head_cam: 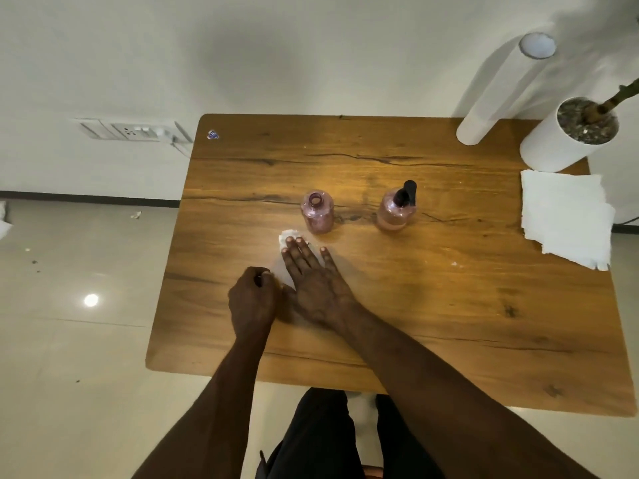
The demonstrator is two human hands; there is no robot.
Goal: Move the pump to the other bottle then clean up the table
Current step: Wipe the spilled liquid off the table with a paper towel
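Two pink bottles stand mid-table. The left bottle (317, 212) has an open neck with no top. The right bottle (396, 210) carries the black pump (406, 193). My right hand (313, 281) lies flat, fingers spread, pressing a white paper tissue (287, 238) onto the wooden table (449, 305) just in front of the left bottle. Most of the tissue is hidden under the palm. My left hand (252, 300) is curled into a loose fist beside it on the left, resting on the table; whether it pinches the tissue edge is unclear.
A stack of white paper napkins (567, 216) lies at the right edge. A white plant pot (570, 133) and a tall white cylinder (501, 95) stand at the back right corner. Small crumbs dot the table near the napkins. A wall socket (131, 129) sits left.
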